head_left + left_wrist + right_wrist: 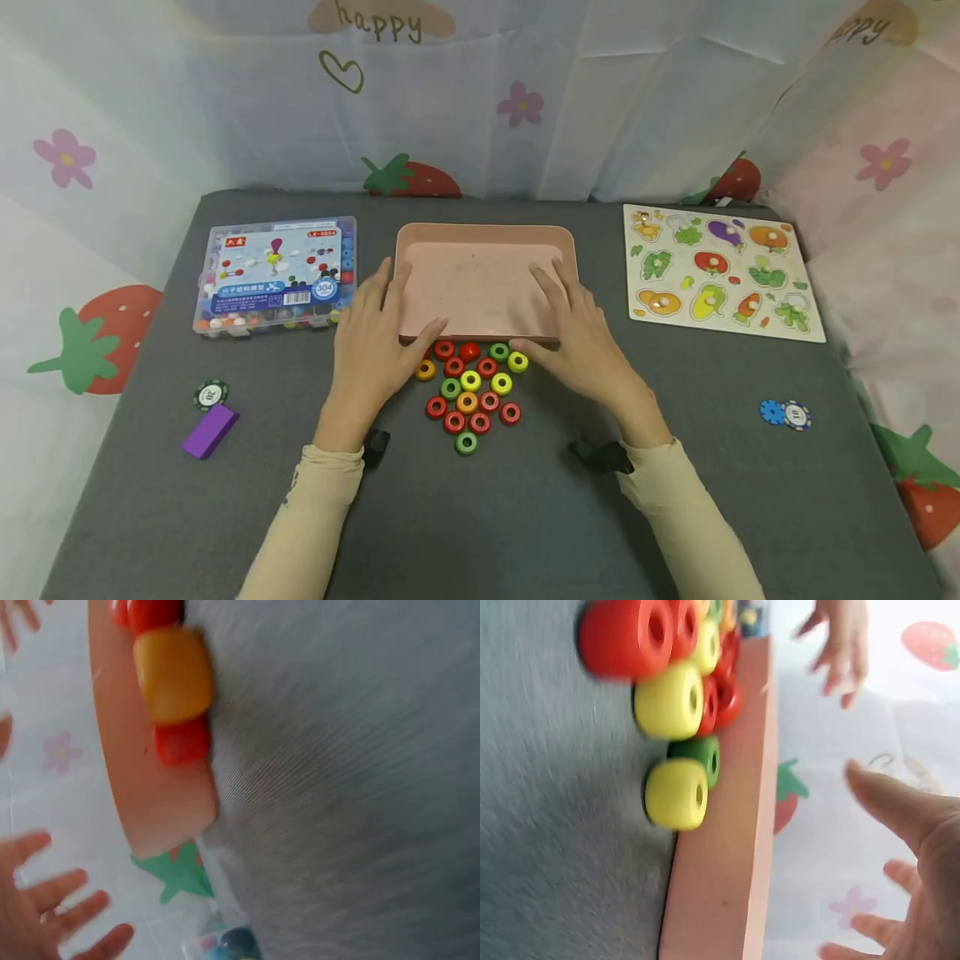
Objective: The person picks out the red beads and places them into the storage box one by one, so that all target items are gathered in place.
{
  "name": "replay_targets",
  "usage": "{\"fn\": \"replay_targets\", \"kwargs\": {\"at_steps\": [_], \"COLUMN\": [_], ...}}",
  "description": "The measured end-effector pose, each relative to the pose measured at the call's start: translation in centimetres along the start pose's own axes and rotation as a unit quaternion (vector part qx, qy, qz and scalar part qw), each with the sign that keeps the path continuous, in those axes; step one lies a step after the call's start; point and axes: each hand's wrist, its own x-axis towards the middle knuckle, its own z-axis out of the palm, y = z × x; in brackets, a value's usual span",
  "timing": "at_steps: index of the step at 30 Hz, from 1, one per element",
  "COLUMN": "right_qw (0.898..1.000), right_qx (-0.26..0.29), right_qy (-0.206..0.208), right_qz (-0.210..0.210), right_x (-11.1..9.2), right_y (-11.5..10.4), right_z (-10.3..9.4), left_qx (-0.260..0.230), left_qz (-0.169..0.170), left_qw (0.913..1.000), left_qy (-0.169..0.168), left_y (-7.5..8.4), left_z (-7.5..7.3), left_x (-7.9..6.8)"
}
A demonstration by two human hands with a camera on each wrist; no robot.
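Note:
A pink tray (480, 242) lies on the grey table with its bare inside facing up. Over its left side is my left hand (378, 337), fingers spread and holding nothing. My right hand (585, 346) spreads its fingers over the tray's right side, also without anything in it. Between the two wrists, against the tray's near edge, sits a cluster of red, yellow, green and orange beads with holes, among them a yellow bead (501, 383) and a green bead (467, 443). In the right wrist view, the thumb and fingers (900, 802) appear apart from the beads.
A clear case of molecule-model pieces (276, 275) stands at the back left, a vegetable puzzle board (723, 273) at the back right. A purple block (210, 432) touches a dark green chip (211, 394) on the left. Blue chips (785, 414) lie on the right.

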Motion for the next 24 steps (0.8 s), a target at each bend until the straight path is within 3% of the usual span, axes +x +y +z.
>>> {"fn": "replay_targets", "kwargs": {"at_steps": [3,5,8,11,18,24], "right_qw": [0.998,0.994,0.987,0.983,0.981,0.985], "right_qx": [0.061,0.098,0.138,0.146,0.135,0.117], "right_qy": [-0.015,-0.031,-0.063,-0.099,-0.129,-0.121], "right_qz": [-0.025,-0.041,-0.057,-0.059,-0.050,-0.043], "right_x": [-1.2,-2.1,-3.1,-4.0,-5.0,-5.2], "right_y": [-0.5,-0.5,-0.5,-0.2,0.5,0.7], "right_z": [0.1,0.4,1.1,2.0,3.8,4.6], "left_qx": [-0.014,-0.037,-0.092,-0.155,-0.255,-0.276], "left_qz": [-0.028,-0.065,-0.122,-0.161,-0.190,-0.202], "left_qw": [0.9990,0.9968,0.9882,0.9741,0.9452,0.9345], "left_qy": [0.031,0.029,0.002,-0.034,-0.072,-0.100], "left_y": [0.3,0.3,0.3,0.1,-1.1,-2.0], "left_z": [-0.2,-0.3,-0.6,-0.8,0.0,0.8], "left_x": [-1.1,-1.8,-2.5,-2.8,-2.4,-2.4]}}
